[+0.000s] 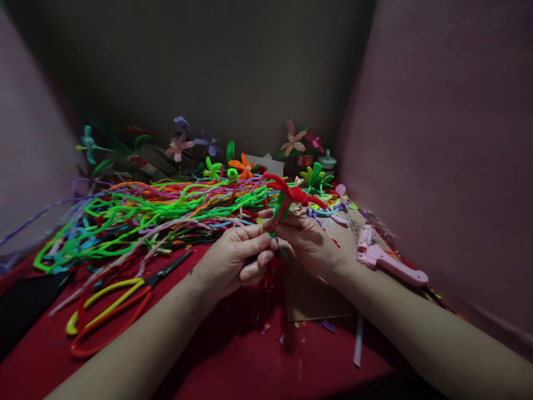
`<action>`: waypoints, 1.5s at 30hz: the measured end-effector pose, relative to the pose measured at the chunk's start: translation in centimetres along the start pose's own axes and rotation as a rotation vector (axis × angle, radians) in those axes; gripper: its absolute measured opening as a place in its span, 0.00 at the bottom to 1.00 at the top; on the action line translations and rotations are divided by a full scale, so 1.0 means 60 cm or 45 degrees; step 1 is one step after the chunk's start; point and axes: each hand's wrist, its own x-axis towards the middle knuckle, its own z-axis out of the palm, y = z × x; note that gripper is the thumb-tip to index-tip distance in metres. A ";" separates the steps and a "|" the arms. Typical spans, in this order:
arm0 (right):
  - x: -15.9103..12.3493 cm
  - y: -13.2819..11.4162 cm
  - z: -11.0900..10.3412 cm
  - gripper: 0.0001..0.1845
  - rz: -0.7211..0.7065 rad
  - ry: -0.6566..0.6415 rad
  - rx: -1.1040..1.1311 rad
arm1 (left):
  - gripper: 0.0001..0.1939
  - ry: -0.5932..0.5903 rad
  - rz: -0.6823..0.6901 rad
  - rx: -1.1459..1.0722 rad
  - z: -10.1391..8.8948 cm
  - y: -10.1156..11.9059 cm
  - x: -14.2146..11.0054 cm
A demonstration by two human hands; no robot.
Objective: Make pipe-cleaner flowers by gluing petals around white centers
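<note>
Red fuzzy flower point(297, 194) up top, stem point(280, 210) pinched below!
Left hand point(239, 255) closes thumb and finger on the stem; right hand point(308, 241) seems to pinch too, though dim light blurs its fingertips. Above the table point(233, 344), the flower head rises over the grip, its stem leaning right, both hands equally near.

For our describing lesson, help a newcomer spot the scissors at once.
On the red cloth, find the bright pile of pipe cleaners. At its near edge, beside the left forearm, lie the scissors. Unlike anything beside them, they have dark blades and two handle loops, one yellow, one red.
</note>
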 end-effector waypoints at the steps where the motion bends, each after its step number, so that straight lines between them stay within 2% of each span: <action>1: 0.000 0.001 0.002 0.10 0.027 0.040 0.027 | 0.09 0.046 0.045 0.095 0.002 -0.001 -0.001; 3: 0.000 0.002 0.005 0.09 0.051 0.128 0.069 | 0.09 0.223 0.230 0.392 0.008 -0.004 -0.002; 6: 0.000 0.004 0.010 0.06 -0.017 0.219 0.038 | 0.06 0.532 0.590 0.918 0.014 -0.015 -0.004; 7: 0.000 0.003 0.011 0.06 -0.031 0.223 0.018 | 0.05 0.589 0.673 1.032 0.014 -0.018 -0.004; 9: -0.002 0.001 0.012 0.07 -0.021 0.181 -0.008 | 0.05 0.607 0.739 1.100 0.014 -0.021 -0.004; 16: -0.004 -0.016 0.007 0.07 -0.036 0.013 -0.075 | 0.07 0.424 0.501 0.566 0.020 -0.008 -0.006; 22: -0.007 -0.020 0.000 0.10 -0.019 -0.041 -0.112 | 0.08 0.294 0.369 0.310 0.018 -0.004 -0.007; 27: -0.012 -0.022 0.002 0.08 -0.093 0.020 -0.193 | 0.10 0.273 0.286 0.161 0.014 -0.001 -0.007; 34: -0.011 -0.025 0.011 0.08 -0.149 0.144 -0.520 | 0.08 0.220 0.228 -0.082 0.017 0.000 -0.007; 38: -0.011 -0.012 0.013 0.08 -0.082 0.140 -0.241 | 0.08 0.125 0.158 -0.233 0.018 0.000 -0.007; 41: -0.010 -0.007 0.015 0.09 0.025 0.048 0.009 | 0.08 0.043 0.051 -0.343 0.017 -0.001 -0.007; 45: -0.008 -0.005 0.011 0.09 0.133 -0.038 0.182 | 0.07 -0.065 -0.039 -0.445 0.015 -0.007 -0.006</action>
